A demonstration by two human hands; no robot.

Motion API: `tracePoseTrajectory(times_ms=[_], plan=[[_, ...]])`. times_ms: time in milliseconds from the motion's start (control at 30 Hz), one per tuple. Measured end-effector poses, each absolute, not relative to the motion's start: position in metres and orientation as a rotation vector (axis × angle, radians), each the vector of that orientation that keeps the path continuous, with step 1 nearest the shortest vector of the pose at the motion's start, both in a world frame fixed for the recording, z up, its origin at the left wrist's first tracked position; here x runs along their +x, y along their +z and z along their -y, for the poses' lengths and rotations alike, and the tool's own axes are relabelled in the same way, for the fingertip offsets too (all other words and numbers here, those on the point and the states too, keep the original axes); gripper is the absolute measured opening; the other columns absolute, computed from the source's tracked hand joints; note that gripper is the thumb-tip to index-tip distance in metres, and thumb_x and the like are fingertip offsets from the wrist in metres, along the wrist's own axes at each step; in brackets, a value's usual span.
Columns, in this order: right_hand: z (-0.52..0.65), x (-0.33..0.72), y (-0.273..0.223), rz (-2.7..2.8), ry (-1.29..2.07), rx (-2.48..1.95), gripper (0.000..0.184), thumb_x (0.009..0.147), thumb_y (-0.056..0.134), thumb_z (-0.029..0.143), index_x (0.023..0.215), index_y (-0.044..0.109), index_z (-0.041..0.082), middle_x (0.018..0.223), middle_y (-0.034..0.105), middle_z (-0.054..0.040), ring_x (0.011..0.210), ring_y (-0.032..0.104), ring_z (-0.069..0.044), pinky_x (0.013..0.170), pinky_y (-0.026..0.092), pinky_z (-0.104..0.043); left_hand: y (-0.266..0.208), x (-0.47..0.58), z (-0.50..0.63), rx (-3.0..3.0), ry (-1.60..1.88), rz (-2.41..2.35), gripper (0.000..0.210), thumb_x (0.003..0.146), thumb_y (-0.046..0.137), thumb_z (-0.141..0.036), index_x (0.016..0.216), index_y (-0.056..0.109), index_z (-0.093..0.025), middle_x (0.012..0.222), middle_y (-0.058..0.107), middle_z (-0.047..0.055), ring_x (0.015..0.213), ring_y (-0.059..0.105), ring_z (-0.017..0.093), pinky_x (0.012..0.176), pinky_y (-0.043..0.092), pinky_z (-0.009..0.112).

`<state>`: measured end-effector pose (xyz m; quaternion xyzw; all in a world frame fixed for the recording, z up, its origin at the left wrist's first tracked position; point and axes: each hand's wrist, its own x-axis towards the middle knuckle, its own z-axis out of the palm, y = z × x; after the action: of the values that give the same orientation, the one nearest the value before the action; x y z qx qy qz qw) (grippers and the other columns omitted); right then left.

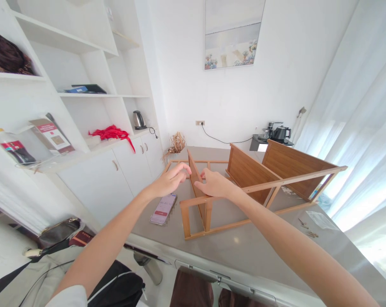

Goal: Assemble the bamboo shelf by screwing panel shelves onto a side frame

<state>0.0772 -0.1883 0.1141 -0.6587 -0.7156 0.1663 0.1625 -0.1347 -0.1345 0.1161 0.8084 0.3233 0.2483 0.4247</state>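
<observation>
A wooden shelf unit [269, 184] lies on its side on the grey table, its boards standing up between slim rails. My left hand [168, 182] is just left of the narrow end board [194, 174], fingers bent and apart, with nothing visible in them. On the board's other side is my right hand [217, 184]. Its thumb and index finger are spread, and the thumb overlaps the board in view; I cannot tell whether it touches. The remaining fingers of that hand are hidden. A phone [163, 209] showing a timer lies below my left hand.
Several screws [312, 234] and a clear plastic bag [321, 220] lie on the table [244, 251] at the right. Dried stalks [177, 143] stand at its far left corner. White shelving [84, 96] lines the left wall; a coffee maker [280, 133] sits behind the table.
</observation>
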Motion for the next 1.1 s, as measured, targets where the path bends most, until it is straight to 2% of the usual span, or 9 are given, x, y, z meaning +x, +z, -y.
tracePoseTrajectory(times_ms=[100,167,300,400,500,600,833,967,1100], plan=[[0.191,0.078,0.113,2.050,0.426,-1.806,0.049,0.092,0.055,0.043,0.136,0.049,0.022,0.091,0.070,-0.0047,0.081,0.066,-0.022,0.064,0.039,-0.026,0.127,-0.118,0.123,1.914,0.633,-0.694,0.010,0.096,0.043,-0.026,0.100,0.052,-0.024,0.065,0.033,-0.007,0.052,0.030,0.010,0.051,0.027,0.022],[0.192,0.078,0.113,2.065,0.385,-1.748,0.050,0.092,0.056,0.040,0.140,0.047,0.028,0.089,0.069,-0.0015,0.084,0.066,-0.021,0.065,0.038,-0.026,0.135,-0.105,0.114,1.875,0.689,-0.614,0.011,0.097,0.045,-0.024,0.105,0.053,-0.022,0.069,0.044,-0.006,0.053,0.038,0.009,0.053,0.034,0.023],[0.190,0.079,0.111,2.052,0.312,-1.708,0.030,0.092,0.059,0.036,0.121,0.063,0.028,0.092,0.071,-0.0006,0.091,0.066,-0.020,0.068,0.037,-0.025,0.138,-0.079,0.099,1.738,0.915,-0.533,0.013,0.098,0.051,-0.023,0.111,0.051,-0.018,0.097,0.069,0.006,0.083,0.067,0.015,0.082,0.052,0.033],[0.188,0.079,0.108,2.025,0.289,-1.723,0.018,0.091,0.061,0.038,0.103,0.068,0.025,0.093,0.072,-0.0014,0.093,0.066,-0.020,0.068,0.038,-0.026,0.129,-0.065,0.091,1.600,0.983,-0.524,0.010,0.099,0.054,-0.021,0.106,0.050,-0.017,0.106,0.073,0.010,0.100,0.073,0.020,0.100,0.050,0.042],[0.188,0.077,0.107,2.005,0.275,-1.735,0.019,0.090,0.063,0.040,0.100,0.066,0.024,0.095,0.072,-0.0013,0.092,0.066,-0.019,0.069,0.038,-0.026,0.116,-0.062,0.089,1.547,0.976,-0.508,0.012,0.098,0.057,-0.023,0.106,0.049,-0.018,0.112,0.074,0.012,0.107,0.073,0.022,0.107,0.045,0.046],[0.188,0.076,0.107,1.985,0.258,-1.757,0.026,0.089,0.064,0.044,0.103,0.062,0.022,0.098,0.071,-0.0036,0.091,0.067,-0.021,0.068,0.040,-0.026,0.106,-0.064,0.090,1.538,0.951,-0.521,0.019,0.097,0.060,-0.026,0.109,0.048,-0.019,0.114,0.075,0.013,0.106,0.073,0.022,0.103,0.047,0.044],[0.189,0.070,0.108,1.973,0.197,-1.823,0.025,0.094,0.057,0.042,0.107,0.059,0.021,0.101,0.071,-0.0066,0.094,0.069,-0.024,0.070,0.043,-0.029,0.089,-0.068,0.093,1.638,0.887,-0.574,0.026,0.094,0.061,-0.036,0.112,0.051,-0.021,0.114,0.074,0.012,0.074,0.066,0.014,0.073,0.052,0.031],[0.190,0.068,0.110,1.925,0.109,-1.896,0.029,0.100,0.047,0.042,0.112,0.061,0.020,0.102,0.073,-0.0095,0.096,0.070,-0.026,0.074,0.045,-0.031,0.085,-0.068,0.090,1.685,0.891,-0.613,0.029,0.092,0.062,-0.040,0.113,0.054,-0.021,0.114,0.072,0.010,0.083,0.068,0.016,0.072,0.051,0.028],[0.189,0.067,0.113,1.874,-0.014,-1.960,0.031,0.102,0.044,0.038,0.118,0.061,0.018,0.102,0.073,-0.0127,0.096,0.071,-0.027,0.077,0.047,-0.032,0.086,-0.068,0.086,1.675,0.897,-0.584,0.029,0.091,0.064,-0.041,0.111,0.058,-0.020,0.112,0.072,0.009,0.098,0.068,0.020,0.084,0.052,0.032]])
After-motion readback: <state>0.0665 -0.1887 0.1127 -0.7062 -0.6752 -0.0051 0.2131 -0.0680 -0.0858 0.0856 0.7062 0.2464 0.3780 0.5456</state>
